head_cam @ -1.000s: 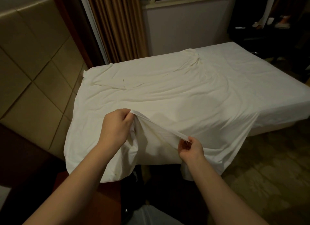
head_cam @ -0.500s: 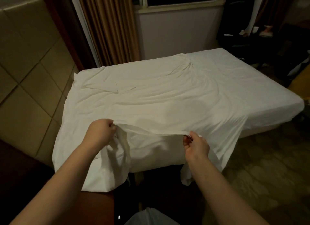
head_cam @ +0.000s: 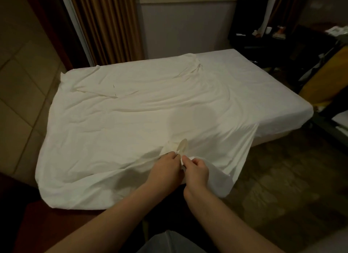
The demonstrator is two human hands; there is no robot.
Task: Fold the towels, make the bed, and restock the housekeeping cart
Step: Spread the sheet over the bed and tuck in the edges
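A wrinkled white sheet (head_cam: 150, 117) lies spread over the bed (head_cam: 282, 102) and hangs over the bed's near side. My left hand (head_cam: 165, 169) and my right hand (head_cam: 195, 170) sit side by side at that near edge, almost touching. Each pinches the sheet's hem, and a small loop of cloth bunches up just above the fingers. The sheet's loose right corner (head_cam: 222, 181) droops below my right hand toward the floor.
A padded headboard (head_cam: 22, 83) lines the left wall. Brown curtains (head_cam: 105, 26) and a window ledge stand behind the bed. A dark table with small items (head_cam: 271, 36) is at the back right. Patterned carpet (head_cam: 282, 186) covers the floor on the right.
My hands, earlier spread apart with the hem stretched between them, have come together. The hem is now gathered in a bunch, and the view has risen and pulled back.
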